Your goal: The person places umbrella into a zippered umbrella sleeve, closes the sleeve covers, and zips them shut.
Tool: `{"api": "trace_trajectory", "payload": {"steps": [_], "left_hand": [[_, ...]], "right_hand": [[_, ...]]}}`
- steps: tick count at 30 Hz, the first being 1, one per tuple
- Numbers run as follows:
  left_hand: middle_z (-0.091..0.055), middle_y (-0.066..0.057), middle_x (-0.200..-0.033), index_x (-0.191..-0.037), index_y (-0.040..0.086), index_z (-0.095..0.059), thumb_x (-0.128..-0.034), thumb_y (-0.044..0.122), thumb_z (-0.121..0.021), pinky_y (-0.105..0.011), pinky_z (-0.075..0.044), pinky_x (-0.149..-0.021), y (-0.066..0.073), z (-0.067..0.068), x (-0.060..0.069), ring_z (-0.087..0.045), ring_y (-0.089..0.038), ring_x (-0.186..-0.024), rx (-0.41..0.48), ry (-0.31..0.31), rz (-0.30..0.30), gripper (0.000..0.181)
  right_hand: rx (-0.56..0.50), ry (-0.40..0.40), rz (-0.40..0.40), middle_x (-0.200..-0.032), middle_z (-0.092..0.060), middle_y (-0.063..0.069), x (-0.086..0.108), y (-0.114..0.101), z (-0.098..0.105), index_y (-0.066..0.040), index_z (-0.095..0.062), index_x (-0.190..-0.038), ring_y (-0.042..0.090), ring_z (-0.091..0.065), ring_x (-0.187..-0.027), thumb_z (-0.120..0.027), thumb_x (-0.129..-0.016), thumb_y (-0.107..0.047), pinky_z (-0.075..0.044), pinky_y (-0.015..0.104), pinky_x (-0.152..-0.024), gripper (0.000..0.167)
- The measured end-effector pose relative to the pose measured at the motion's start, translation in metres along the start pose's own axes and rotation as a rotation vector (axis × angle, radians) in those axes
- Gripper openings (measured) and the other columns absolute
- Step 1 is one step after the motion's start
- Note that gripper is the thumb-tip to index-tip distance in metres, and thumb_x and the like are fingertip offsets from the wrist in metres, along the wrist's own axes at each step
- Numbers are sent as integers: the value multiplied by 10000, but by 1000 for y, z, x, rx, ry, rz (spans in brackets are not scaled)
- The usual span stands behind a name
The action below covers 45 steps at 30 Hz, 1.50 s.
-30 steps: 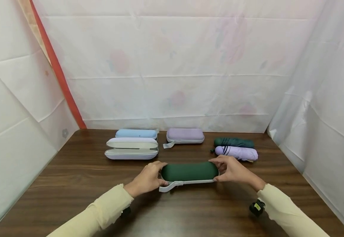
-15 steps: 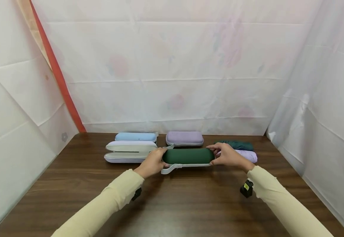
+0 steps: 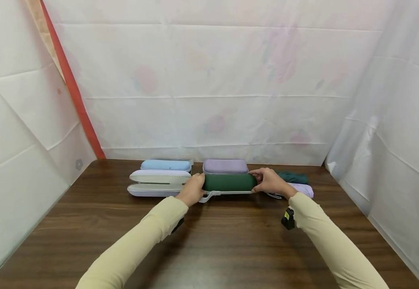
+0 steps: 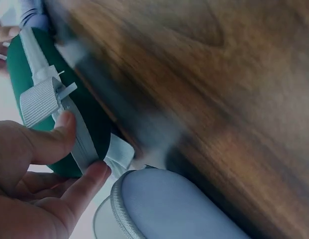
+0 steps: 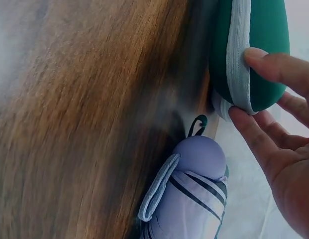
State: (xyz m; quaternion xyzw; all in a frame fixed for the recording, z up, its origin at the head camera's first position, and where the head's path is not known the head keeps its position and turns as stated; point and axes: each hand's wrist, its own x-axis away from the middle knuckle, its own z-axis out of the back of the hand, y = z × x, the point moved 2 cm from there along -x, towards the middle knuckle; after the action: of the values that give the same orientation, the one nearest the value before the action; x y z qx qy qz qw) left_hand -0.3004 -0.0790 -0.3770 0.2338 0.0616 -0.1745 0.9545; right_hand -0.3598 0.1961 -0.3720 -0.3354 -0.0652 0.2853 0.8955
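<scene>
A dark green zippered case (image 3: 229,182) with a pale zip band and a light pull strap is held lengthwise between both hands. My left hand (image 3: 192,190) grips its left end, with thumb and fingers on the zip edge in the left wrist view. At the other end, my right hand (image 3: 270,182) pinches the case between thumb and fingers. Just behind stands a purple case (image 3: 225,165), partly covered by the green one. Beside my left hand lies a pale lavender case (image 3: 155,192) with its lid ajar. Whether the green case touches the table cannot be told.
A light blue case (image 3: 166,165) lies behind the lavender one. To the right of my right hand lie a folded lavender umbrella (image 5: 189,199) and a dark green umbrella (image 3: 294,178), partly hidden by the hand. White patterned sheets (image 3: 209,80) enclose the brown wooden table (image 3: 209,249).
Both hands have carried the green case away from the body, toward the purple case, which it now partly hides. The other cases and umbrellas have stayed where they were.
</scene>
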Motion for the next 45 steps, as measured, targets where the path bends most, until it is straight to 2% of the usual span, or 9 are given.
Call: {"api": "trace_trajectory", "payload": {"steps": [8,17,20,24,27,32,37,41,45], "left_hand": [[-574,-265,-1019,-1209,-180,-488,-803,-114,-655,-419,-491,-823,0,-9,-7,-600,-357,-962,-103,5,3,444],[-534,-333,-1142,-1288,-212,-400,-804,-67,-684,-425,-472,-883,2,-14,-8,-579,-398,-1032,-138,29,-20,579],[-526,-332,-1176,-1296,-207,-395,-798,-66,-679,-430,-459,-903,3,-13,-10,-568,-401,-1059,-148,23,-10,591],[-511,-304,-1242,-1303,-179,-423,-808,-79,-635,-439,-456,-909,4,-6,-8,-536,-406,-1116,-122,44,-23,548],[-541,-269,-1231,-1263,-153,-489,-808,-67,-631,-442,-459,-905,-1,7,-7,-530,-402,-1126,-112,109,-95,485],[-518,-228,-1315,-1324,-78,-481,-880,148,-657,-500,-323,-1028,-30,45,-3,-459,-392,-1230,-243,71,-178,528],[-417,-241,-1412,-1413,-57,-380,-986,292,-514,-539,-228,-1067,-79,77,8,-350,-413,-1310,-260,-92,-115,567],[-368,-268,-1437,-1443,-67,-313,-1035,299,-391,-552,-231,-1058,-109,87,19,-315,-437,-1324,-231,-201,-97,553],[-352,-262,-1450,-1449,-58,-307,-1047,257,-354,-581,-204,-1057,-121,89,26,-300,-444,-1330,-232,-234,-126,513]], "right_hand": [[29,6,-11,-1173,-600,200,-4,6,-8,70,-511,-1319,266,-590,-968,-793,-737,-14,-490,416,-828,652],[116,59,9,-829,-439,196,1,9,-10,75,-480,-1343,254,-401,-749,-758,-773,5,-337,370,-673,638],[158,65,5,-949,-505,211,1,6,-11,78,-456,-1358,268,-493,-820,-738,-798,-12,-409,378,-701,633],[188,32,7,-1239,-484,275,3,3,-13,102,-387,-1386,377,-532,-1087,-666,-858,-20,-454,466,-875,609],[208,11,26,-1356,-410,292,8,0,-10,103,-348,-1403,414,-462,-1188,-618,-881,-18,-400,517,-936,600],[242,16,19,-1404,-368,292,21,2,8,65,-344,-1418,435,-389,-1252,-561,-890,-5,-355,557,-956,575],[310,35,23,-1355,-416,304,39,16,26,97,-412,-1359,459,-371,-1258,-563,-877,10,-346,577,-960,512],[356,37,39,-1285,-471,310,54,28,35,128,-464,-1293,471,-415,-1207,-579,-853,23,-364,575,-941,467],[393,42,50,-1232,-508,308,66,39,38,143,-490,-1250,467,-456,-1161,-598,-860,6,-378,570,-925,427]]}}
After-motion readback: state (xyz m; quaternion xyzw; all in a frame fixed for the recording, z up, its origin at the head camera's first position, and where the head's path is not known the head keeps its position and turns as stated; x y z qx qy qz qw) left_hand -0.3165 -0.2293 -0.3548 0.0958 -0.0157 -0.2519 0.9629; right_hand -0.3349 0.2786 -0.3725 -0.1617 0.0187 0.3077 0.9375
